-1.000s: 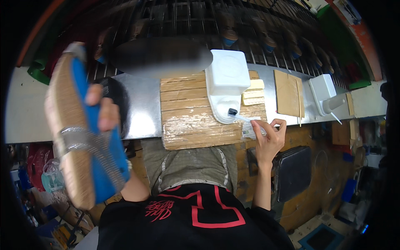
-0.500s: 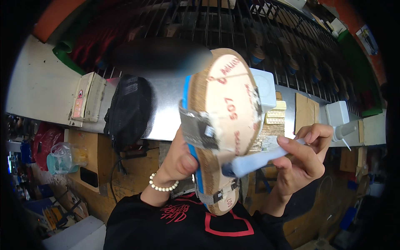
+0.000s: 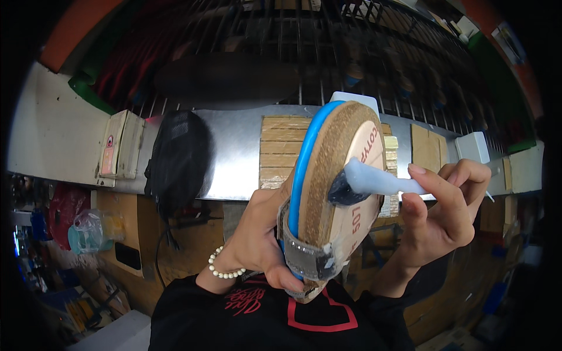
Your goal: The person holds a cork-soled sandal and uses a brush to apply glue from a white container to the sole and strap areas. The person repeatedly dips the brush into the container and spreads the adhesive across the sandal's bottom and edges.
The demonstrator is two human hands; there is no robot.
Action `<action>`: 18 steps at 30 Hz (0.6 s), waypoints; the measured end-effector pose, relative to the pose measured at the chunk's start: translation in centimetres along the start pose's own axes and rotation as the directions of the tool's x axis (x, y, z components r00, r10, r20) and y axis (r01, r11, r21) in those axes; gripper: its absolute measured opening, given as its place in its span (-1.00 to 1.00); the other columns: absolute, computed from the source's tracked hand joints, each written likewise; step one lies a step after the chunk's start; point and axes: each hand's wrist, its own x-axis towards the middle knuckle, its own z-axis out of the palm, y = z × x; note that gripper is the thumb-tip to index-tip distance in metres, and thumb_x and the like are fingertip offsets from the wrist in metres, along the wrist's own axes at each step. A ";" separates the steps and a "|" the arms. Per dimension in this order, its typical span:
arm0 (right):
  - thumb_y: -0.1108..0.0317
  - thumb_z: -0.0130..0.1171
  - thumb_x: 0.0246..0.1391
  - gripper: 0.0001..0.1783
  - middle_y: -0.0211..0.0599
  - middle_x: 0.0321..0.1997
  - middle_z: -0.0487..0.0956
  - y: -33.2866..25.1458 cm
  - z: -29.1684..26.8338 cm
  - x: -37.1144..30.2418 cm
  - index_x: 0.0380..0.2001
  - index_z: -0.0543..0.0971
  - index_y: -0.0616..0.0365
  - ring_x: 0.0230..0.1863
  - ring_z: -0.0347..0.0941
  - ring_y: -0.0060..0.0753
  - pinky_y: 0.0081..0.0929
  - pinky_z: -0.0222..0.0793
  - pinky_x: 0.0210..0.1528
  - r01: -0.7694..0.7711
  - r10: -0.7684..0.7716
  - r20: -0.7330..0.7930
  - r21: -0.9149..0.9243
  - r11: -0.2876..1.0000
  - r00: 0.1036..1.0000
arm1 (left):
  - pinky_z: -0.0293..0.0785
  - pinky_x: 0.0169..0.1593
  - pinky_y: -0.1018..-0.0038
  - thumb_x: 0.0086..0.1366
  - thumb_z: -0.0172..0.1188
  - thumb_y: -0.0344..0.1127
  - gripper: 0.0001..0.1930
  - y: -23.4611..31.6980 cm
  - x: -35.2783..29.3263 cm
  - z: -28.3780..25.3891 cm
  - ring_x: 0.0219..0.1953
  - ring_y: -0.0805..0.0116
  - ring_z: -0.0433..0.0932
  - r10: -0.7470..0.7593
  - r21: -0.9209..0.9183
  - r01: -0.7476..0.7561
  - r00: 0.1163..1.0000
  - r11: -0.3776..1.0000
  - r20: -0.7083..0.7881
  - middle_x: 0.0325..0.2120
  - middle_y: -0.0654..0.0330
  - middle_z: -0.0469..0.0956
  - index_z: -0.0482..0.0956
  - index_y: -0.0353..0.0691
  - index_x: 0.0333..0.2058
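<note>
My left hand [image 3: 254,231] grips a sandal [image 3: 319,169] on a blue form from its side, fingers partly hidden behind it. The sandal is tilted, its pale underside turned toward the right and its brown cork-like edge facing me. A dark, clear-covered strap [image 3: 310,259] wraps across its lower part. Between the fingertips of my right hand [image 3: 442,219] is a brush [image 3: 374,180] with a pale blue handle. Its dark bristles touch the sole around where the cork edge meets the pale underside.
Behind the sandal runs a metal bench [image 3: 231,169] with brown cardboard [image 3: 282,146] on it. A black mesh-like bag [image 3: 178,155] lies at left, near a worn box [image 3: 122,143]. White containers [image 3: 472,147] stand at right. Farther back, a barred rack holds footwear.
My left hand has turned and lowered the sandal, so its cork edge now faces me more. The brush has moved up from the lower part of the sole toward its upper half.
</note>
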 end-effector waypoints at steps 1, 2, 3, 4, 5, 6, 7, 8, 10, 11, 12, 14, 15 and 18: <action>0.11 0.60 -0.60 -0.49 -0.46 -0.32 0.17 0.1 -0.1 0.2 -0.38 0.77 -0.04 -0.32 0.15 -0.49 -0.56 0.09 -0.33 0.007 -0.007 -0.004 -0.013 1.000 1.000 | 0.52 0.03 0.34 -0.45 0.44 0.54 0.35 0.2 0.0 0.0 -0.07 0.12 0.64 -0.001 -0.010 0.001 1.000 1.000 0.013 -0.07 -0.05 0.60 0.33 -0.46 0.19; 0.13 0.60 -0.59 -0.50 -0.46 -0.33 0.17 0.1 -0.3 0.3 -0.38 0.77 -0.03 -0.32 0.15 -0.49 -0.56 0.08 -0.33 0.013 -0.014 -0.009 -0.027 1.000 1.000 | 0.52 0.04 0.34 -0.46 0.45 0.53 0.37 0.5 -0.1 0.1 -0.06 0.11 0.64 -0.001 -0.019 0.002 1.000 1.000 0.027 -0.07 -0.06 0.60 0.30 -0.45 0.21; 0.15 0.60 -0.58 -0.51 -0.46 -0.33 0.17 0.3 -0.4 0.5 -0.38 0.77 -0.02 -0.32 0.15 -0.49 -0.56 0.08 -0.32 0.015 -0.016 -0.015 -0.035 0.999 1.000 | 0.52 0.04 0.34 -0.47 0.46 0.52 0.38 0.8 -0.2 0.1 -0.06 0.10 0.64 -0.003 -0.030 0.004 0.999 1.000 0.041 -0.07 -0.06 0.60 0.28 -0.45 0.23; 0.17 0.60 -0.56 -0.51 -0.46 -0.33 0.17 0.5 -0.5 0.7 -0.37 0.77 -0.01 -0.32 0.15 -0.49 -0.55 0.07 -0.32 0.016 -0.017 -0.021 -0.045 0.999 1.000 | 0.52 0.05 0.34 -0.47 0.47 0.51 0.40 1.1 -0.3 0.4 -0.06 0.09 0.64 -0.013 -0.010 0.013 0.999 1.000 0.037 -0.06 -0.07 0.60 0.25 -0.44 0.25; 0.18 0.60 -0.55 -0.52 -0.46 -0.33 0.17 0.7 -0.6 0.9 -0.36 0.77 -0.01 -0.32 0.15 -0.49 -0.55 0.07 -0.31 0.026 -0.028 -0.028 -0.051 0.998 0.999 | 0.52 0.06 0.34 -0.48 0.48 0.50 0.43 1.3 -0.4 0.6 -0.06 0.08 0.64 -0.022 0.009 0.022 0.999 1.000 0.032 -0.06 -0.08 0.60 0.22 -0.44 0.27; 0.19 0.60 -0.54 -0.52 -0.46 -0.33 0.16 0.9 -0.7 1.1 -0.36 0.77 0.00 -0.32 0.15 -0.49 -0.55 0.07 -0.30 0.014 -0.017 -0.039 -0.084 0.996 0.999 | 0.52 0.06 0.34 -0.48 0.49 0.49 0.45 1.4 -0.5 0.9 -0.06 0.08 0.64 -0.039 0.058 0.039 0.999 0.998 0.005 -0.06 -0.09 0.60 0.17 -0.43 0.30; 0.21 0.60 -0.53 -0.52 -0.46 -0.32 0.16 1.3 -0.7 1.2 -0.35 0.76 0.00 -0.32 0.14 -0.50 -0.55 0.07 -0.30 0.012 -0.018 -0.050 -0.113 0.994 0.999 | 0.52 0.07 0.34 -0.48 0.49 0.48 0.46 1.2 -0.4 0.9 -0.06 0.07 0.65 -0.041 0.068 0.040 0.999 0.997 0.010 -0.06 -0.10 0.60 0.13 -0.42 0.32; 0.22 0.60 -0.52 -0.52 -0.46 -0.32 0.16 1.5 -0.8 1.3 -0.34 0.76 0.00 -0.32 0.14 -0.50 -0.55 0.06 -0.29 0.010 -0.019 -0.058 -0.141 0.990 0.998 | 0.52 0.07 0.34 -0.48 0.50 0.47 0.48 1.1 -0.5 1.1 -0.07 0.06 0.65 -0.043 0.078 0.042 0.999 0.996 0.014 -0.06 -0.11 0.60 0.10 -0.41 0.34; 0.23 0.60 -0.51 -0.52 -0.46 -0.30 0.15 2.0 -0.9 1.2 -0.33 0.76 -0.01 -0.32 0.14 -0.51 -0.56 0.07 -0.29 0.016 -0.017 -0.053 -0.022 1.000 0.998 | 0.52 0.07 0.33 -0.47 0.49 0.47 0.48 0.5 -0.4 1.1 -0.08 0.05 0.65 -0.018 0.047 0.015 0.998 0.999 0.061 -0.07 -0.13 0.59 0.08 -0.39 0.35; 0.23 0.60 -0.50 -0.52 -0.46 -0.29 0.15 2.2 -0.8 1.2 -0.32 0.76 -0.02 -0.33 0.13 -0.51 -0.56 0.07 -0.28 0.019 -0.017 -0.048 0.040 0.999 0.999 | 0.53 0.07 0.32 -0.47 0.49 0.48 0.48 0.3 -0.3 1.0 -0.08 0.04 0.65 -0.005 0.043 0.002 0.997 0.999 0.071 -0.07 -0.13 0.59 0.07 -0.38 0.35; 0.16 0.62 -0.49 -0.52 -0.46 -0.27 0.15 2.2 -0.9 1.0 -0.33 0.77 -0.05 -0.33 0.14 -0.52 -0.58 0.08 -0.29 0.027 -0.026 -0.010 0.100 0.995 1.000 | 0.53 0.06 0.32 -0.46 0.48 0.49 0.48 0.1 -0.4 1.0 -0.08 0.04 0.65 0.010 0.064 -0.013 0.999 0.998 0.053 -0.08 -0.13 0.60 0.08 -0.38 0.35; 0.09 0.62 -0.50 -0.50 -0.46 -0.27 0.16 2.3 -1.0 0.7 -0.33 0.77 -0.06 -0.33 0.15 -0.53 -0.59 0.09 -0.29 0.042 -0.050 0.047 0.152 0.987 0.998 | 0.53 0.05 0.33 -0.45 0.47 0.51 0.48 0.1 -0.5 0.9 -0.09 0.03 0.65 0.024 0.113 -0.026 1.000 0.993 0.019 -0.09 -0.13 0.60 0.08 -0.38 0.35; 0.05 0.62 -0.50 -0.48 -0.47 -0.27 0.16 2.4 -1.1 0.6 -0.32 0.77 -0.07 -0.33 0.16 -0.53 -0.60 0.09 -0.30 0.061 -0.075 0.072 0.184 0.981 0.995 | 0.53 0.03 0.33 -0.44 0.46 0.52 0.48 0.4 -0.7 0.9 -0.09 0.02 0.65 0.025 0.139 -0.025 1.000 0.990 0.005 -0.11 -0.14 0.61 0.08 -0.39 0.35; -0.08 0.62 -0.60 -0.43 -0.48 -0.28 0.15 2.7 -1.0 0.4 -0.37 0.77 -0.12 -0.33 0.17 -0.53 -0.60 0.10 -0.32 0.094 -0.119 0.098 0.228 0.969 0.988 | 0.52 0.02 0.34 -0.43 0.44 0.53 0.47 1.0 -0.4 0.7 -0.09 0.00 0.65 0.027 0.168 -0.027 1.000 0.985 0.003 -0.12 -0.15 0.61 0.07 -0.39 0.35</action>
